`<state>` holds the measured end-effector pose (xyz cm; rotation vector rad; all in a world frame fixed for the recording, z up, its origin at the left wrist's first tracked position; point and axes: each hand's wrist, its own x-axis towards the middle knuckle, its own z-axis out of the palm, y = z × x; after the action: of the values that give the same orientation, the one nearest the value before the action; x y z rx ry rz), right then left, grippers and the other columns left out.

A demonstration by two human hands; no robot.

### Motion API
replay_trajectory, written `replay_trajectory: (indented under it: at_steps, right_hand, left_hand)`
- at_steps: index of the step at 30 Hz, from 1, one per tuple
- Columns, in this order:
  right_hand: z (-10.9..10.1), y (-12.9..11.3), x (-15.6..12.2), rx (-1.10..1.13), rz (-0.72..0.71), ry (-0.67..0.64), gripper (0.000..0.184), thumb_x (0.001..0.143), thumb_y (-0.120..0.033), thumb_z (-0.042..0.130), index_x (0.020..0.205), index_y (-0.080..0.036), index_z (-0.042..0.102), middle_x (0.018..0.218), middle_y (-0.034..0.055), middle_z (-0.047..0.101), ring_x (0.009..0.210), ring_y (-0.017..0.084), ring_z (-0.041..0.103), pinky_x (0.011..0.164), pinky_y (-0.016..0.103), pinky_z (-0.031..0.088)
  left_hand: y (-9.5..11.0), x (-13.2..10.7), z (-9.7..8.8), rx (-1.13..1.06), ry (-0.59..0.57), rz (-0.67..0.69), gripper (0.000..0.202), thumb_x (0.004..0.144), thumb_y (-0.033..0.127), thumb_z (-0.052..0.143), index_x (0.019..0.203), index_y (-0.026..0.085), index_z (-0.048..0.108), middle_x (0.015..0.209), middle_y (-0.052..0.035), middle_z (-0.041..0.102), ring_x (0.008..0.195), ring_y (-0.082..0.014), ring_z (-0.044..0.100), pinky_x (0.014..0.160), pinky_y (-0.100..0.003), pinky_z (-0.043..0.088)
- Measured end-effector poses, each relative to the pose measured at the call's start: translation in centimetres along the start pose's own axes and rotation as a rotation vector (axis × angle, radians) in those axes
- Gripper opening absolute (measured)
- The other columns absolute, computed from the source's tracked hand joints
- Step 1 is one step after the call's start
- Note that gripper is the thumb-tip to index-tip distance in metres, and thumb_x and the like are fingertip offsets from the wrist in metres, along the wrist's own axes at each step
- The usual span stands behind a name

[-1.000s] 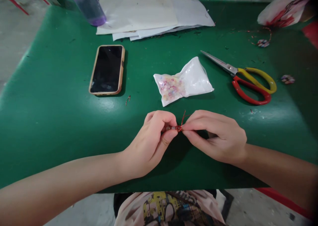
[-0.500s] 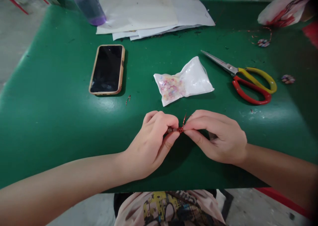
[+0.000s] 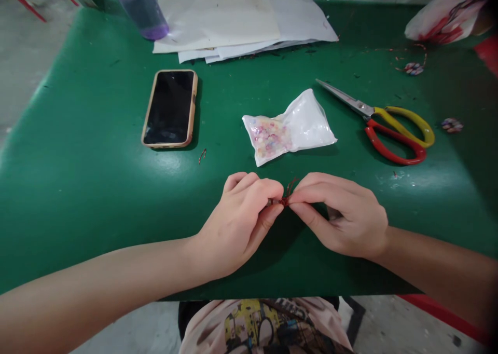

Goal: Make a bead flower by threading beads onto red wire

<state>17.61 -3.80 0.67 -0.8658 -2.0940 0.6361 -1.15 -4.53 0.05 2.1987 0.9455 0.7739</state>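
Just above the near part of the green table (image 3: 97, 188), my left hand (image 3: 237, 224) and my right hand (image 3: 342, 214) meet fingertip to fingertip. Both pinch a small piece of red wire with beads (image 3: 283, 199). Left thumb and forefinger close on the beaded end, and the right fingers grip the wire's twisted end. A short wire tail sticks up between them. Behind the hands lies a clear plastic bag of pastel beads (image 3: 286, 128).
A phone (image 3: 170, 108) lies face up at the left, with a scrap of red wire (image 3: 201, 155) near it. Red and yellow scissors (image 3: 389, 128) lie at the right. White papers (image 3: 241, 24) and a purple tumbler (image 3: 140, 6) stand at the back. Small beaded pieces (image 3: 451, 124) sit far right.
The hands have drawn slightly closer together, and the upright wire tail between them has become shorter and bent lower. Nothing else on the table has moved.
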Motion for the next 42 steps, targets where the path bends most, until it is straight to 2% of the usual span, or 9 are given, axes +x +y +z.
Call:
replay_trajectory:
  at_steps: [8, 14, 21, 25, 30, 33, 35, 40, 42]
  right_hand:
    - [0.2, 0.0, -0.1, -0.033, 0.042, 0.043, 0.010, 0.079, -0.008, 0.059, 0.080, -0.018, 0.061, 0.068, 0.0020, 0.065, 0.064, 0.011, 0.061, 0.057, 0.022, 0.050]
    - [0.1, 0.1, 0.0, -0.007, 0.057, 0.051, 0.009, 0.079, -0.009, 0.060, 0.081, -0.017, 0.062, 0.071, 0.0025, 0.067, 0.065, 0.010, 0.062, 0.058, 0.023, 0.051]
    - [0.1, 0.2, -0.1, 0.045, 0.079, 0.055, 0.008, 0.078, -0.010, 0.061, 0.082, -0.017, 0.062, 0.071, 0.0026, 0.066, 0.066, 0.010, 0.061, 0.059, 0.023, 0.050]
    - [0.2, 0.3, -0.1, 0.080, 0.093, 0.046, 0.008, 0.078, -0.010, 0.061, 0.081, -0.017, 0.061, 0.070, 0.0022, 0.065, 0.065, 0.010, 0.060, 0.059, 0.024, 0.050]
    - [0.1, 0.3, -0.1, 0.105, 0.113, 0.027, 0.008, 0.079, -0.011, 0.060, 0.080, -0.019, 0.060, 0.071, 0.0015, 0.065, 0.066, 0.011, 0.060, 0.059, 0.025, 0.050]
    - [0.1, 0.4, -0.2, 0.118, 0.120, 0.013, 0.007, 0.080, -0.012, 0.060, 0.082, -0.019, 0.061, 0.072, 0.0011, 0.065, 0.067, 0.011, 0.060, 0.059, 0.026, 0.050]
    - [0.0, 0.6, -0.3, 0.145, 0.117, 0.018, 0.008, 0.080, -0.013, 0.060, 0.084, -0.019, 0.061, 0.074, 0.0013, 0.065, 0.069, 0.012, 0.061, 0.061, 0.026, 0.051]
    - [0.1, 1.0, -0.5, 0.215, 0.076, 0.074, 0.018, 0.076, -0.010, 0.065, 0.091, -0.019, 0.063, 0.079, 0.0024, 0.065, 0.073, 0.013, 0.063, 0.061, 0.027, 0.053]
    - [0.1, 0.9, -0.5, 0.206, 0.062, 0.074, 0.019, 0.075, -0.011, 0.065, 0.092, -0.021, 0.063, 0.079, 0.0019, 0.066, 0.074, 0.014, 0.063, 0.062, 0.027, 0.053]
  left_hand:
    - [-0.6, -0.3, 0.6, -0.066, 0.075, -0.042, 0.009, 0.092, 0.014, 0.038, 0.098, 0.021, 0.039, 0.082, -0.0006, 0.051, 0.072, -0.0137, 0.049, 0.080, -0.037, 0.040]
    - [-0.7, -0.7, 0.9, -0.193, 0.071, -0.071, 0.022, 0.091, 0.020, 0.043, 0.112, 0.022, 0.035, 0.096, -0.0045, 0.053, 0.080, -0.0156, 0.054, 0.081, -0.038, 0.043]
    - [-0.5, -0.3, 0.8, -0.121, 0.059, -0.038, 0.018, 0.089, 0.013, 0.043, 0.105, 0.020, 0.037, 0.087, -0.0012, 0.055, 0.075, -0.0131, 0.053, 0.091, -0.043, 0.038]
    - [-0.5, -0.2, 0.7, -0.090, 0.040, -0.024, 0.016, 0.089, 0.010, 0.043, 0.101, 0.020, 0.038, 0.081, 0.0010, 0.057, 0.072, -0.0119, 0.055, 0.094, -0.042, 0.036]
    - [-0.7, -0.1, 0.6, -0.043, 0.037, -0.026, 0.016, 0.088, 0.011, 0.045, 0.101, 0.020, 0.041, 0.088, -0.0003, 0.062, 0.084, -0.0138, 0.060, 0.102, -0.043, 0.032]
    - [-0.8, -0.1, 0.6, -0.041, 0.077, -0.030, 0.016, 0.088, 0.013, 0.049, 0.101, 0.021, 0.045, 0.086, 0.0012, 0.063, 0.079, -0.0130, 0.060, 0.104, -0.044, 0.032]
    - [-0.8, -0.1, 0.4, -0.083, 0.118, -0.019, 0.016, 0.087, 0.013, 0.051, 0.100, 0.021, 0.048, 0.086, 0.0015, 0.063, 0.077, -0.0120, 0.060, 0.105, -0.043, 0.033]
    - [-0.6, -0.2, 0.1, -0.331, 0.164, 0.003, 0.015, 0.085, 0.013, 0.057, 0.097, 0.022, 0.056, 0.094, -0.0020, 0.063, 0.093, -0.0144, 0.058, 0.104, -0.042, 0.038]
    - [-0.6, -0.2, 0.0, -0.359, 0.180, 0.003, 0.015, 0.083, 0.012, 0.059, 0.094, 0.022, 0.059, 0.091, -0.0014, 0.064, 0.092, -0.0141, 0.058, 0.104, -0.042, 0.039]
